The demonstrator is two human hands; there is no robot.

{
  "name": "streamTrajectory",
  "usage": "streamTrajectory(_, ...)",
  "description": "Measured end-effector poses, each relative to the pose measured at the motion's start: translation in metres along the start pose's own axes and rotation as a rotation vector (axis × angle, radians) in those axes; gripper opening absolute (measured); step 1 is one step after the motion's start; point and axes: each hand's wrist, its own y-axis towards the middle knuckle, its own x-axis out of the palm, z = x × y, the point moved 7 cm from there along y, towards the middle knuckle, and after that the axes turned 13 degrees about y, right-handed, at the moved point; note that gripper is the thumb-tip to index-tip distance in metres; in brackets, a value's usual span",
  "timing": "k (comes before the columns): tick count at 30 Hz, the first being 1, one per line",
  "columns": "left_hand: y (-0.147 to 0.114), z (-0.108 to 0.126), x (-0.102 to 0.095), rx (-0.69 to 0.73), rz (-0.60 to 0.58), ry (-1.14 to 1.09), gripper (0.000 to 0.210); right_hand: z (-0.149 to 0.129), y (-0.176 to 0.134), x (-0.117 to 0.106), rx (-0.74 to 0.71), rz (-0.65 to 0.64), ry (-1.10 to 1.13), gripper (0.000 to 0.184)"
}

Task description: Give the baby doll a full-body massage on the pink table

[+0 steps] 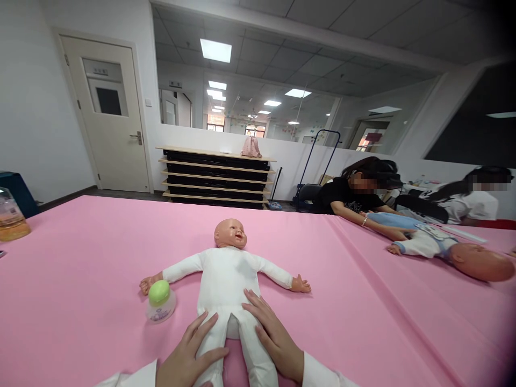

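A baby doll (229, 274) with a white cloth body lies on its back on the pink-covered table (100, 252), arms stretched out sideways and head away from me. My left hand (189, 349) rests on the doll's hip and upper leg at the left, fingers spread. On the other side, my right hand (274, 336) lies on the hip and thigh, its fingers extended over the white cloth. Both palms face down and grasp nothing. Beside the doll's hand at the left stands a small clear jar (161, 309) with a green lid.
At the right, a co-worker (355, 193) in black handles a second doll (435, 242) in blue and white clothes. Another person (475, 199) sits farther right. A bottle of amber liquid (12, 217) stands at the left edge. A low shelf stack (217, 174) is behind the table.
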Motion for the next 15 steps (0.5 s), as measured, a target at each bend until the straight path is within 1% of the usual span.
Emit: streamTrajectory(15, -0.0026, -0.0034, 0.0029, -0.021, -0.036, -0.013, 0.044, 0.0011, 0.0000, 0.0007, 0.012, -0.010, -0.003, 0.039)
